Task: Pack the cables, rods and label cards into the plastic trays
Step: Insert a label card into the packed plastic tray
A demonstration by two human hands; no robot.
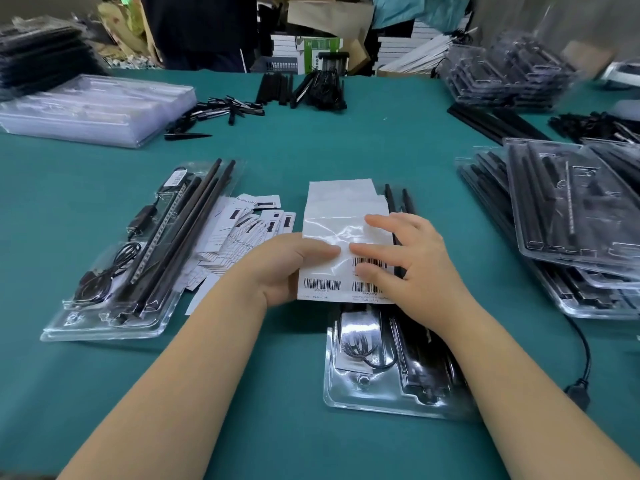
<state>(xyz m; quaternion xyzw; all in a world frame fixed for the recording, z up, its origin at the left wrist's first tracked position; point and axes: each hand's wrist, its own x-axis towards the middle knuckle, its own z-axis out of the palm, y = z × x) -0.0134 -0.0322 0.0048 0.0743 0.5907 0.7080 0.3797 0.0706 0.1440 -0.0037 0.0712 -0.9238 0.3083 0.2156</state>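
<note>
Nearest you, the clear plastic tray (367, 393) sits on the green table (277, 410) with a coiled cable (360, 344) and black rods (419, 355) already seated. Over its far half you hold a stack of barcode label sheets (343, 233). Your left hand (287, 268) pinches the stack's left edge, thumb on top. Your right hand (412, 261) lies spread on it, fingertips pressing near the barcodes. These sheets look thin, light, floppy and glossy, probably slippery, so grip by an edge and peel with a fingertip.

Left of you, a filled tray (114, 306) holds rods and cable. Loose label cards (242, 230) lie fanned beside it; they look stiffer, easy to pick by a corner.

Further out, stacked packed trays (571, 220) sit right, empty trays (97, 109) far left, loose rods (277, 88) at the far edge.
</note>
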